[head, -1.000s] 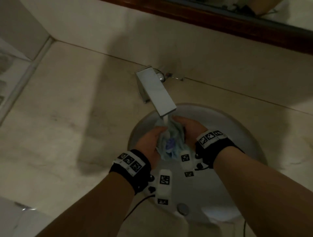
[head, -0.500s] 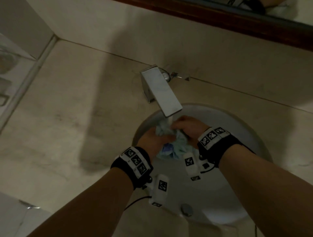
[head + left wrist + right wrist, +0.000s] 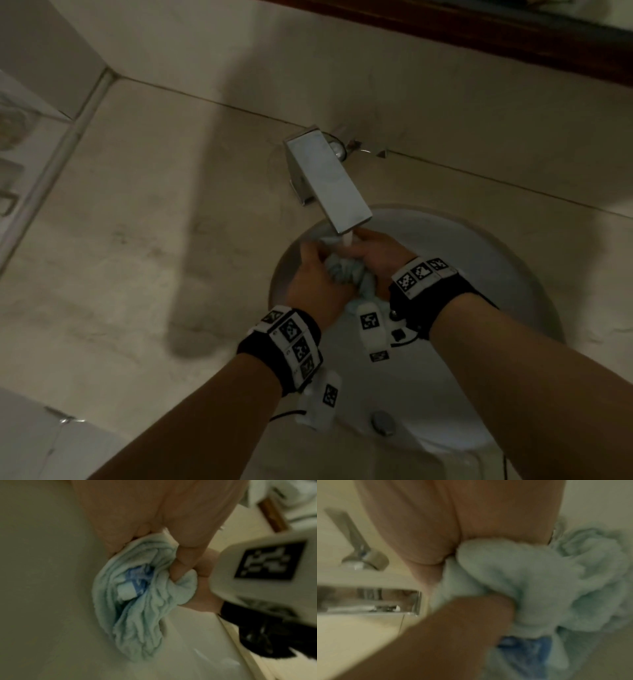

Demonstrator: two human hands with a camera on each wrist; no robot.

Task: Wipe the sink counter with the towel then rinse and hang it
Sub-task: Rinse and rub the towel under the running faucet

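Note:
A pale blue towel (image 3: 342, 272) with a darker blue patch is bunched up between both hands inside the round white sink basin (image 3: 496, 270). My left hand (image 3: 317, 277) grips it from the left and my right hand (image 3: 375, 251) grips it from the right, directly under the flat chrome faucet spout (image 3: 327, 181). A thin stream of water (image 3: 346, 239) falls from the spout onto the towel. In the left wrist view the towel (image 3: 137, 601) hangs crumpled from curled fingers (image 3: 181, 562). The right wrist view shows the towel (image 3: 530, 582) squeezed against the palm.
Beige stone counter (image 3: 137, 257) surrounds the basin, with a wall behind it and a dark wooden mirror frame (image 3: 513, 37) above. The chrome drain plug (image 3: 383, 422) sits at the near side of the basin. A faucet handle (image 3: 361, 550) shows in the right wrist view.
Both hands have shifted up closer under the spout and squeezed the towel into a tighter bunch; less of it hangs loose between the wrists.

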